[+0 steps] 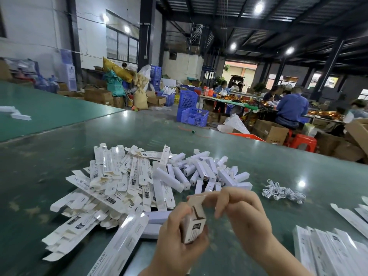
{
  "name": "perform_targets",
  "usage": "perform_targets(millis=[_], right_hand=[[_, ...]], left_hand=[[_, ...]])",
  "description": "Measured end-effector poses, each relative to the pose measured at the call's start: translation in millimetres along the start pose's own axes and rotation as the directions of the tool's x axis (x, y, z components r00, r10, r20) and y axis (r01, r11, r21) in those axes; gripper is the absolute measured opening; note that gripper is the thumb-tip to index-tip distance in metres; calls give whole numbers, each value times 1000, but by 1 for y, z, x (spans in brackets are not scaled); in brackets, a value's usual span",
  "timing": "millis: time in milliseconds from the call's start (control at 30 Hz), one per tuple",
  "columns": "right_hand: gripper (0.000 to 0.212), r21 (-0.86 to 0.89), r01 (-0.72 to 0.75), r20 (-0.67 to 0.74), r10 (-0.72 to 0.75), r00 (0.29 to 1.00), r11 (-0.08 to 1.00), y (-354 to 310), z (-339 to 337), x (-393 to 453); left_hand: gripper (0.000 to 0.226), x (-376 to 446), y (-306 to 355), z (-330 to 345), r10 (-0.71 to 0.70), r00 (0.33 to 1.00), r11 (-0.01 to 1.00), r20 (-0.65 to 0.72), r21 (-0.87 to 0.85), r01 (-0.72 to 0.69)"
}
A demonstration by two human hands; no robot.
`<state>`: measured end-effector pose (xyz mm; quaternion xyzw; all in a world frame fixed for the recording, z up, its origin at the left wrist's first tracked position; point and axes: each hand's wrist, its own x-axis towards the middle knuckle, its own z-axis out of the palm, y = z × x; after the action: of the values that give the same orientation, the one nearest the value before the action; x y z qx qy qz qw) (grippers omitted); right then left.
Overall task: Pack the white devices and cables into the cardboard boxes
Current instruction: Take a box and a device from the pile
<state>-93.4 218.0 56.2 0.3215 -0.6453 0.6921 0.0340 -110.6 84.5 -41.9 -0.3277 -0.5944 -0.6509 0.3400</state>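
My left hand point(180, 232) is wrapped around a small cardboard box point(194, 226), holding it upright near the bottom centre of my view, fingers curled round its lower half. My right hand point(242, 211) pinches the open top flap point(197, 199) of that box between thumb and fingertips. A dark printed panel sits on the box's front face, but I cannot read it.

Just behind my hands, on the glossy green worktop point(278, 156), lies a heap of white devices point(201, 173), short rectangular blocks jumbled together. To the left of them spreads a larger pile of flat unfolded boxes point(111, 184), long white sleeves with barcodes and small print; on one I can make out "CE" and "FC" marks, the rest is too small to tell. One long flat sleeve point(121, 244) lies nearest me, left of my wrist.

To the right of the devices, a loose bundle of white cables point(282, 193) rests on the worktop. At the near right edge is another stack of flat white sleeves point(328, 251).

Beyond the worktop, blue plastic crates point(192, 111) stand on the floor, and people sit at a far table point(229, 101) on the right.
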Motion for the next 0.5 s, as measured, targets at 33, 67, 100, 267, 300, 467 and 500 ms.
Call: perform_targets(millis=[33, 67, 100, 267, 300, 467, 500], right_hand=[[10, -17, -21, -44, 20, 999, 1000, -1, 2, 1], [10, -75, -44, -79, 38, 996, 996, -1, 4, 3], [14, -148, -65, -91, 52, 995, 987, -1, 5, 5], [20, -282, -135, -43, 128, 991, 950, -6, 7, 8], [21, -307, -120, -41, 113, 993, 944, -7, 7, 7], [20, -401, -69, -42, 56, 998, 914, -7, 10, 5], [21, -421, -63, -39, 51, 998, 905, -8, 9, 5]], left_hand=[[60, -2, -1, -1, -22, 1000, 1000, -12, -15, 22], [59, -4, -2, -2, -45, 999, 998, -19, -33, 44], [58, -5, -4, -3, -61, 998, 997, -25, -47, 60], [55, -10, -8, -3, -132, 989, 990, -65, -67, 127], [56, -10, -8, -2, -136, 988, 989, -69, -73, 131], [65, -4, 0, 5, -56, 994, 990, -94, -134, 43], [66, -3, 0, 5, -46, 995, 990, -84, -133, 34]])
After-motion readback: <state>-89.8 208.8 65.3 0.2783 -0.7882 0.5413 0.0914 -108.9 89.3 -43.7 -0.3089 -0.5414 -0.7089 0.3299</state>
